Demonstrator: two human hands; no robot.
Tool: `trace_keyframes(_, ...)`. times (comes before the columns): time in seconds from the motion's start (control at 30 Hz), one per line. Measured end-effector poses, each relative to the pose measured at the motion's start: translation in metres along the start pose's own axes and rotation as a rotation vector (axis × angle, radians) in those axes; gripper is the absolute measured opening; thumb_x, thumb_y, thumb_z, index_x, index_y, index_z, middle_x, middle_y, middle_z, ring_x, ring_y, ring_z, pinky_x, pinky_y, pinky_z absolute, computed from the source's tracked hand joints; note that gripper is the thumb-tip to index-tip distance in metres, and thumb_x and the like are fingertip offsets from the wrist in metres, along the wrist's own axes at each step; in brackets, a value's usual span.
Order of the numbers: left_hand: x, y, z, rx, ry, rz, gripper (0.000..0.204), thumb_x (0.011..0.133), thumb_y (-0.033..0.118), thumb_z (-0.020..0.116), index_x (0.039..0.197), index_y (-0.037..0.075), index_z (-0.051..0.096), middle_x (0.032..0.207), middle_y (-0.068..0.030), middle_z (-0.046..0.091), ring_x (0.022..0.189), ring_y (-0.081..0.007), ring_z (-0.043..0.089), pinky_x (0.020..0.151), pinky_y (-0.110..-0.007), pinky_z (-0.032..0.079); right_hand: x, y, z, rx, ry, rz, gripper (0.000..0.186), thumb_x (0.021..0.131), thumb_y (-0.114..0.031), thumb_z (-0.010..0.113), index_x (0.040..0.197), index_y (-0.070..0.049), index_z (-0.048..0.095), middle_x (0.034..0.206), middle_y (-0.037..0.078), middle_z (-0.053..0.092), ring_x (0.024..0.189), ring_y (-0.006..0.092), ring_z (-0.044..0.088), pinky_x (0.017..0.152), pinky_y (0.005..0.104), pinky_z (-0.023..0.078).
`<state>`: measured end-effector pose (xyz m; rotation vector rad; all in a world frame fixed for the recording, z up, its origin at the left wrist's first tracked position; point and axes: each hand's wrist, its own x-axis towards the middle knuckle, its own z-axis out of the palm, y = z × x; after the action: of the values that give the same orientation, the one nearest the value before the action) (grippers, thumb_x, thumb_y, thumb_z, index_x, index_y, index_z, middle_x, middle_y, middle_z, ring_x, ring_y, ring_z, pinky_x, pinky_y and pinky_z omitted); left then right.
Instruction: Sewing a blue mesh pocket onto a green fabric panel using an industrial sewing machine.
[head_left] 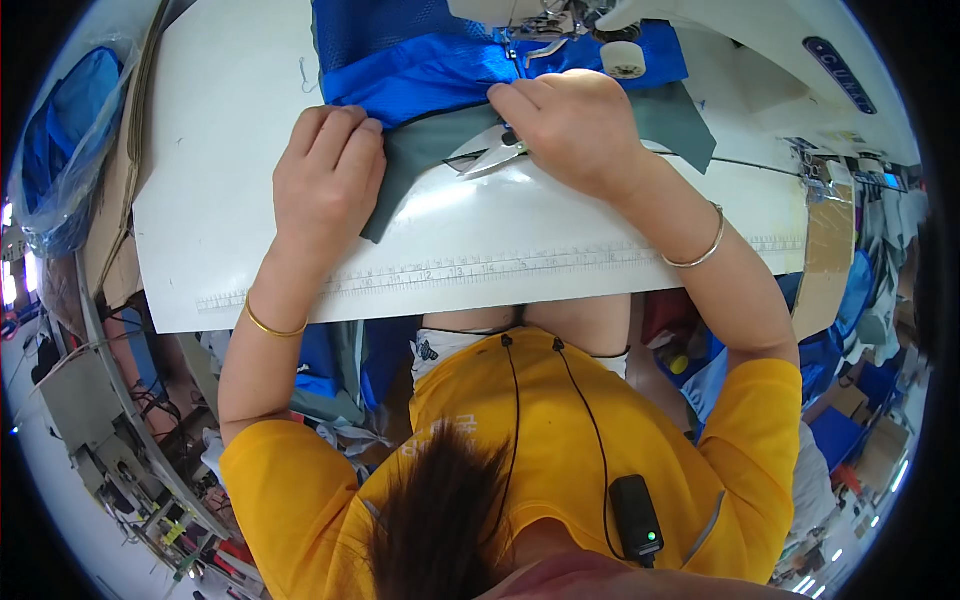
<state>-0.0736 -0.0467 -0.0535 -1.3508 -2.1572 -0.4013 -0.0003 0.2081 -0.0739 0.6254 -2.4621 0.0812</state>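
Note:
Shiny blue fabric [420, 75] lies under the needle area of a white sewing machine [740, 60]. A dark grey-green fabric piece [405, 165] runs along its near edge, with a dark line where the two meet. My left hand [328, 180] is closed on the left part of that edge, fingers curled over it. Closer to the presser foot [540, 55], my right hand [580, 130] pinches the same edge between thumb and forefinger. Thread snips [495, 155] stick out from beneath my right palm, blades pointing left; their handle is hidden by the hand.
A ruler strip [450, 272] is marked along the white table's [220, 200] near edge. At the left hangs a clear plastic bag [70, 150] of blue fabric beside cardboard [122, 230]. A loose thread [308, 75] lies left of the fabric. More cardboard [828, 250] stands right.

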Motion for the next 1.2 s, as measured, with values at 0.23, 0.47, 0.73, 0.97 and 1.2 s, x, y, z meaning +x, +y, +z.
trace_keyframes(0.23, -0.007, -0.005, 0.002, 0.005, -0.013, 0.055, 0.025, 0.066, 0.000, 0.074, 0.090, 0.003, 0.068, 0.094, -0.0080, 0.067, 0.088, -0.0237, 0.064, 0.071, -0.032, 0.056, -0.006, 0.003, -0.004, 0.079, 0.064, -0.003, 0.013, 0.074, -0.010, 0.070, 0.083, -0.013, 0.060, 0.066, 0.001, 0.057, 0.060, 0.0175, 0.060, 0.049, 0.0316, 0.046)
trace_keyframes(0.47, -0.005, -0.009, 0.002, 0.024, 0.010, 0.088, 0.024, 0.066, 0.001, 0.074, 0.089, 0.002, 0.067, 0.093, -0.0079, 0.066, 0.089, -0.0237, 0.064, 0.070, -0.032, 0.055, -0.009, 0.007, -0.009, 0.091, 0.080, 0.056, 0.014, 0.074, -0.010, 0.071, 0.086, -0.013, 0.064, 0.065, 0.001, 0.056, 0.059, 0.0182, 0.059, 0.047, 0.0314, 0.044)
trace_keyframes(0.73, 0.002, -0.007, -0.002, -0.047, 0.008, 0.054, 0.022, 0.069, -0.007, 0.072, 0.087, 0.000, 0.063, 0.093, -0.0104, 0.066, 0.090, -0.0280, 0.064, 0.077, -0.037, 0.054, -0.003, 0.005, 0.004, 0.104, 0.042, 0.057, 0.017, 0.072, -0.007, 0.073, 0.083, -0.013, 0.061, 0.065, 0.002, 0.057, 0.057, 0.0217, 0.059, 0.048, 0.0333, 0.045)
trace_keyframes(0.97, -0.007, -0.014, -0.003, -0.184, -0.018, -0.007, 0.022, 0.069, -0.009, 0.069, 0.087, 0.001, 0.062, 0.096, -0.0109, 0.067, 0.091, -0.0284, 0.063, 0.078, -0.037, 0.053, -0.005, 0.004, -0.002, 0.271, 0.023, 0.131, 0.026, 0.066, -0.007, 0.076, 0.084, -0.014, 0.059, 0.067, 0.003, 0.061, 0.058, 0.0236, 0.060, 0.048, 0.0351, 0.043)
trace_keyframes(1.2, -0.006, -0.020, -0.004, -0.376, 0.115, -0.204, 0.021, 0.072, -0.006, 0.067, 0.091, 0.005, 0.067, 0.106, -0.0080, 0.069, 0.097, -0.0281, 0.062, 0.082, -0.036, 0.052, -0.008, -0.003, -0.013, 0.326, 0.000, 0.102, 0.037, 0.064, -0.004, 0.081, 0.092, -0.015, 0.059, 0.067, 0.002, 0.060, 0.059, 0.0227, 0.059, 0.052, 0.0347, 0.043)
